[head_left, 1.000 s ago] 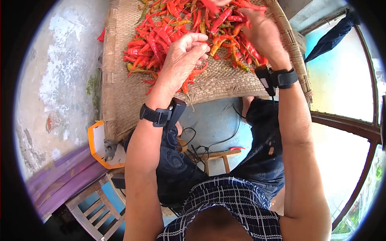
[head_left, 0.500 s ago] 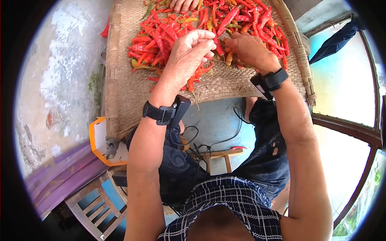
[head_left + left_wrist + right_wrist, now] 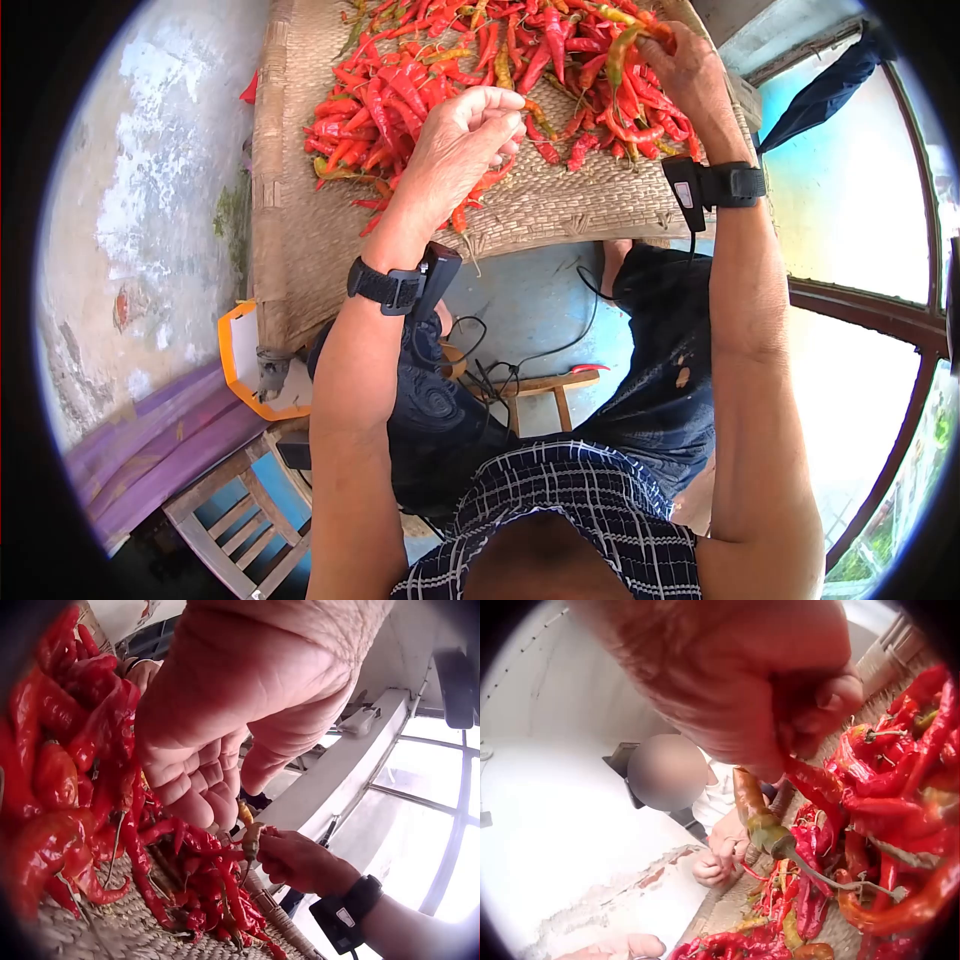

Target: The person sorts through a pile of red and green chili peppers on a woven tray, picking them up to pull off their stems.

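Observation:
A heap of red chili peppers (image 3: 385, 100), with some green and yellow ones, lies on a woven tray (image 3: 540, 210). My left hand (image 3: 465, 135) hovers over the heap's near edge; in the left wrist view its fingers (image 3: 191, 780) bend loosely and hold nothing. Farther right, my right hand (image 3: 690, 75) grips a greenish-orange chili pepper (image 3: 618, 55) above the right part of the heap. Seen from the right wrist, this chili pepper (image 3: 754, 814) hangs stem-down beside the curled fingers, and a red chili also shows at them.
Another person's hands (image 3: 720, 851) are across the tray. A window (image 3: 850, 180) lies to the right, a peeling wall (image 3: 150, 200) to the left. Below the tray, cables and a wooden stool (image 3: 545, 385) stand between the knees; one red chili lies on the stool.
The right hand reached down into the heap's near middle, then moved right and away with a greenish-orange chili pepper. The left hand stays nearly in place.

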